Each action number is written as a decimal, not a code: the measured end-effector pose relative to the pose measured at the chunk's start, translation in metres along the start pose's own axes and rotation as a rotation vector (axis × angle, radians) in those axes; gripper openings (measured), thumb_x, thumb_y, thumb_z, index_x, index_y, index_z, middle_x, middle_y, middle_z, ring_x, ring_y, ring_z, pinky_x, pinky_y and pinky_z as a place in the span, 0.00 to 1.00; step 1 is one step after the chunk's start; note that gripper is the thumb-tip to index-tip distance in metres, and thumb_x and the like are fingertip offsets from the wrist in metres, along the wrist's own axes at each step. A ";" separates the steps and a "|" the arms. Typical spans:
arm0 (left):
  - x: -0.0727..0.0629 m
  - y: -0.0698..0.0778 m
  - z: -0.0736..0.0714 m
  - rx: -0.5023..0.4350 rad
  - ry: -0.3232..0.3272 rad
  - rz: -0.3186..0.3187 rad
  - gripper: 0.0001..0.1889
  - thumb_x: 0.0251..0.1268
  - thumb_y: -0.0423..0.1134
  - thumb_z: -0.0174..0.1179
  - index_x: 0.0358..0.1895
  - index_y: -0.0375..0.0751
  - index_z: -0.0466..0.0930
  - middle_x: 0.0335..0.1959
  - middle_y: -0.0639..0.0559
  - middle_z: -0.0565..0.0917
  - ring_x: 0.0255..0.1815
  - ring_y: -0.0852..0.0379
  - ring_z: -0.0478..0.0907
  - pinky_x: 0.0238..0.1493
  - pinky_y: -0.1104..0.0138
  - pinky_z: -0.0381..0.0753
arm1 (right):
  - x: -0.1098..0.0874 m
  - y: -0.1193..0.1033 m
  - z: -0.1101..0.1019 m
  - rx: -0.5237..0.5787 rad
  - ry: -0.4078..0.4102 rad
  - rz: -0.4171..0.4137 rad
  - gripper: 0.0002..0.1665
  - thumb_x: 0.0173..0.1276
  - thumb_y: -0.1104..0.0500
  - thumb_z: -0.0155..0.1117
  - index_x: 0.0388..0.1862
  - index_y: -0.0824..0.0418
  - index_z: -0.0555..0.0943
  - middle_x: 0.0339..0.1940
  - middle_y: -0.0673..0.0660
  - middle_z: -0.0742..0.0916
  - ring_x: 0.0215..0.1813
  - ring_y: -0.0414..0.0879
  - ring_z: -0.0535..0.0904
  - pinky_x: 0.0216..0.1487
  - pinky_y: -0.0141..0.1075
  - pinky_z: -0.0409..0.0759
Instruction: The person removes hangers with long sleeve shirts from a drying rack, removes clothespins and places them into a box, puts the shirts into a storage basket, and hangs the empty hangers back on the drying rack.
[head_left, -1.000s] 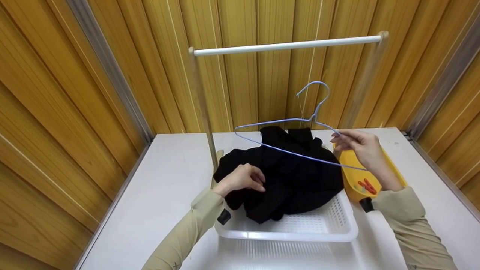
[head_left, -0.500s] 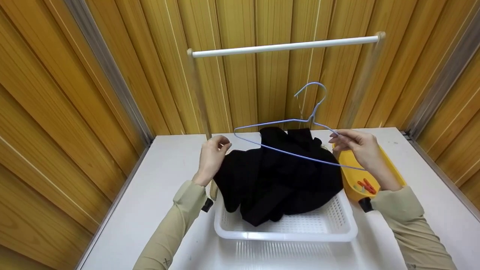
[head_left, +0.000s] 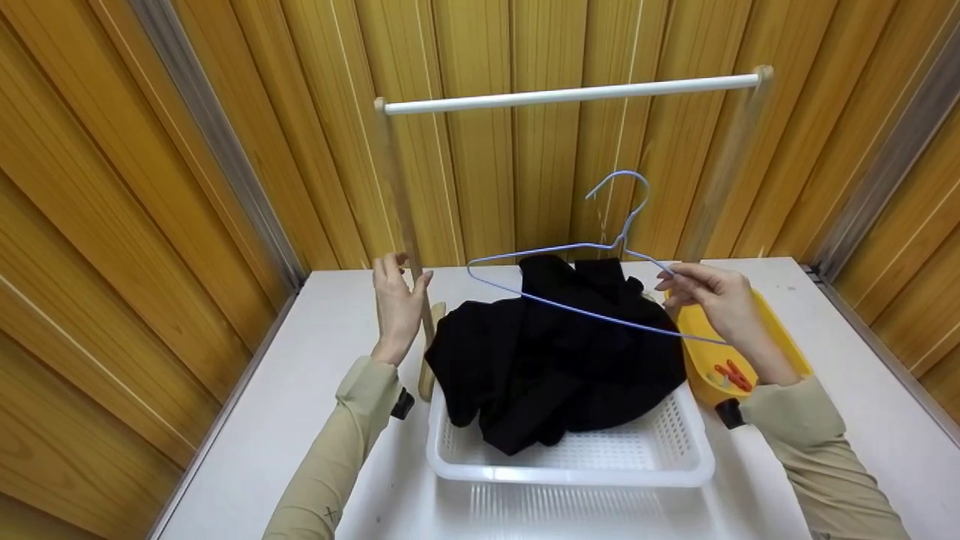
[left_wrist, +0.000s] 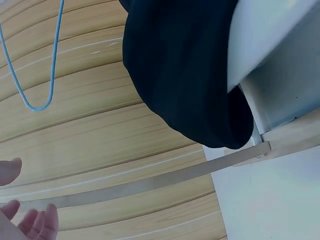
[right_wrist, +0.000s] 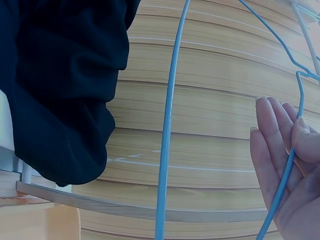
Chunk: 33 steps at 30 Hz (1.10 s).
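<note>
My right hand [head_left: 716, 300] pinches a blue wire hanger [head_left: 577, 309] by its right shoulder, hook upward, above a heap of black cloth [head_left: 555, 360]. In the right wrist view the thumb presses the hanger wire [right_wrist: 289, 175] against the fingers. The cloth lies bunched in a white perforated basket [head_left: 570, 474] and spills over its left rim. My left hand [head_left: 397, 307] is raised beside the rack's left post, with its thumb apart from the fingers and nothing held. The left wrist view shows a gap between its thumb and fingertips [left_wrist: 49, 220].
A clothes rack with a white rail [head_left: 570, 95] and wooden posts stands over the basket. At the right, a yellow tray [head_left: 780, 330] holds red clothespins [head_left: 733, 373]. Wood-grain panels [head_left: 480, 187] close off the back and sides of the white table [head_left: 330, 337].
My left hand has moved from over the black cloth leftward and up to beside the rack post, its fingers opening out. The hanger in my right hand has dipped slightly.
</note>
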<state>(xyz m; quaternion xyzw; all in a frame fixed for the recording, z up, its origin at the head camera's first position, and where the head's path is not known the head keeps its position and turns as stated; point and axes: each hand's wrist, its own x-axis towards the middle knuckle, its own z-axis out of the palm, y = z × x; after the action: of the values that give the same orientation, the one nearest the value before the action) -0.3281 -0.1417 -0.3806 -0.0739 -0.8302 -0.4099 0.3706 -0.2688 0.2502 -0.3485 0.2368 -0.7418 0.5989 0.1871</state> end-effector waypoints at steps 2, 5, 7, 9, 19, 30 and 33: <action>0.002 -0.001 -0.001 -0.012 -0.031 -0.063 0.24 0.55 0.33 0.63 0.52 0.28 0.63 0.48 0.37 0.65 0.52 0.43 0.63 0.51 0.59 0.63 | 0.000 0.001 0.000 -0.005 -0.007 -0.006 0.10 0.63 0.80 0.46 0.41 0.85 0.73 0.32 0.78 0.79 0.26 0.51 0.80 0.28 0.39 0.78; 0.005 -0.004 -0.002 -0.044 -0.097 -0.151 0.30 0.58 0.36 0.61 0.59 0.28 0.57 0.55 0.35 0.61 0.59 0.43 0.56 0.58 0.60 0.56 | 0.000 0.001 0.001 -0.015 -0.016 -0.006 0.10 0.63 0.79 0.47 0.41 0.84 0.74 0.31 0.77 0.79 0.26 0.51 0.80 0.28 0.37 0.78; 0.007 -0.005 -0.002 -0.076 -0.137 -0.198 0.33 0.60 0.38 0.60 0.62 0.27 0.53 0.57 0.34 0.59 0.62 0.43 0.53 0.60 0.60 0.53 | 0.000 0.000 0.001 -0.023 -0.024 -0.008 0.10 0.64 0.79 0.47 0.41 0.84 0.74 0.31 0.77 0.79 0.25 0.51 0.80 0.28 0.35 0.78; 0.008 -0.007 -0.001 -0.105 -0.166 -0.239 0.35 0.61 0.39 0.58 0.64 0.27 0.50 0.59 0.33 0.57 0.64 0.43 0.51 0.61 0.60 0.52 | 0.000 0.000 0.001 -0.024 -0.028 -0.005 0.10 0.64 0.79 0.47 0.41 0.84 0.74 0.31 0.77 0.79 0.25 0.51 0.80 0.28 0.34 0.78; 0.019 -0.010 -0.003 -0.276 -0.193 -0.277 0.35 0.64 0.41 0.55 0.67 0.31 0.47 0.65 0.35 0.54 0.64 0.43 0.52 0.59 0.57 0.55 | -0.003 -0.001 0.000 -0.025 -0.034 0.012 0.11 0.64 0.79 0.46 0.42 0.84 0.73 0.32 0.78 0.79 0.25 0.51 0.81 0.28 0.34 0.78; 0.032 -0.005 0.001 -0.444 -0.141 -0.279 0.29 0.66 0.37 0.53 0.66 0.31 0.53 0.62 0.38 0.62 0.62 0.45 0.57 0.56 0.61 0.62 | -0.002 -0.001 -0.001 -0.044 -0.043 0.016 0.11 0.64 0.79 0.46 0.42 0.84 0.74 0.31 0.77 0.79 0.25 0.53 0.80 0.28 0.34 0.78; 0.035 -0.005 0.002 -0.441 -0.155 -0.285 0.30 0.66 0.37 0.53 0.67 0.33 0.52 0.63 0.38 0.61 0.62 0.44 0.57 0.56 0.60 0.62 | -0.002 -0.001 -0.001 -0.034 -0.042 0.010 0.10 0.64 0.79 0.47 0.41 0.84 0.74 0.31 0.77 0.79 0.25 0.54 0.80 0.28 0.34 0.78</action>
<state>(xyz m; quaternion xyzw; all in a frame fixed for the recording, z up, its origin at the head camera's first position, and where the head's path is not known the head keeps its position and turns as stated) -0.3560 -0.1499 -0.3608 -0.0666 -0.7488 -0.6218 0.2194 -0.2665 0.2511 -0.3489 0.2424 -0.7567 0.5822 0.1724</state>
